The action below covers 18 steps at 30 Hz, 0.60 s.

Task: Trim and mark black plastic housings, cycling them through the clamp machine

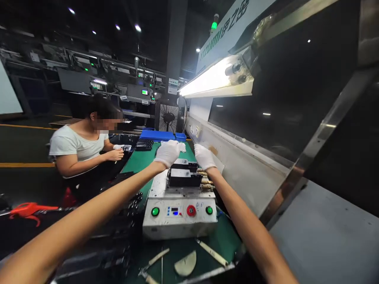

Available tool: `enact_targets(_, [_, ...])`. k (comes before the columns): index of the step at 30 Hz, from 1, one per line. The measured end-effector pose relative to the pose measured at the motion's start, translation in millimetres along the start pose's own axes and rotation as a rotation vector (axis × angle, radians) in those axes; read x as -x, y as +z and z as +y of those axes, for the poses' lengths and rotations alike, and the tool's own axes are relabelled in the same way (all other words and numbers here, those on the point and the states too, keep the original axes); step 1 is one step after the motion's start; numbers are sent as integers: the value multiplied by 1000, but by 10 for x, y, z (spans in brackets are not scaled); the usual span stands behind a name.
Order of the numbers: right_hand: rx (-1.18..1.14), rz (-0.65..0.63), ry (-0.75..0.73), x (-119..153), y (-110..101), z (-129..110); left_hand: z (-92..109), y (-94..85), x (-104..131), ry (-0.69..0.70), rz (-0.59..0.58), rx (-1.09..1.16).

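Observation:
My left hand (169, 153), in a white glove, is closed above the far left side of a white machine (180, 228); what its fingers hold, if anything, is too small to make out. On the right, my right hand (204, 156), gloved too, reaches past the brass fittings (206, 182), its fingertips blurred beside the wall. Two black blocks with silvery tops, the nearer black block (185, 178) and the farther one, sit on the machine between my forearms. Green buttons, a red button (191, 210) and a small display line its front.
A person (78, 152) sits at the left, holding a small item. Black parts (144, 145) and blue trays (156, 135) lie on the green table (133, 159). Wooden-handled tools (212, 253) are at the front, an orange air gun (28, 211) at left. A lit lamp (216, 79) hangs overhead.

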State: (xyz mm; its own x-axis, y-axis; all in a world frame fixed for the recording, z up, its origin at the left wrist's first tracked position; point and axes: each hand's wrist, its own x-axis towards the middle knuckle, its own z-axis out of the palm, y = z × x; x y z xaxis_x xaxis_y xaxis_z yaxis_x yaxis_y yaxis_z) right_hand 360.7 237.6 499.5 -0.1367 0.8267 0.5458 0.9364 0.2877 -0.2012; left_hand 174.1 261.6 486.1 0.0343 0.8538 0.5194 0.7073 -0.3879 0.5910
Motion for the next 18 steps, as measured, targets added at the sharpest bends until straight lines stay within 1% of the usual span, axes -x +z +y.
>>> enact_targets(1, [-23,21,17,328,-14,32,8,-86,330,11,-19,-54])
enact_targets(2, [-44,37,38,699,17,70,-17,-124,700,6,-44,-101])
enact_targets(3, [-58,46,73,1091,89,110,-70,-115,1091,-13,-77,-144])
enact_targets(5, [-64,33,167,1834,326,187,-232,16,1837,-59,-134,-204])
enact_targets(6, [-66,11,214,2139,471,220,-328,119,2149,-79,-146,-226])
enact_targets(7, [-68,-24,241,2379,618,248,-426,231,2399,-88,-154,-244])
enact_targets(8, [-68,-53,258,2550,753,270,-521,341,2581,-94,-153,-260])
enact_targets(9, [-63,-76,258,2653,865,285,-605,439,2697,-95,-149,-274])
enact_targets(10, [-53,-89,246,2699,945,295,-675,518,2757,-94,-144,-286])
enact_targets(12, [-21,-86,221,2683,994,301,-759,602,2763,-82,-138,-303])
enact_targets(14, [-7,-96,226,2639,929,283,-778,591,2717,-59,-141,-309])
enact_targets(15, [-43,-119,257,2649,879,256,-772,557,2711,-45,-145,-308])
enact_targets(16, [-135,-158,323,2695,835,211,-764,514,2731,-31,-151,-305])
enact_targets(18, [-426,-286,518,2922,800,49,-750,424,2881,17,-181,-286])
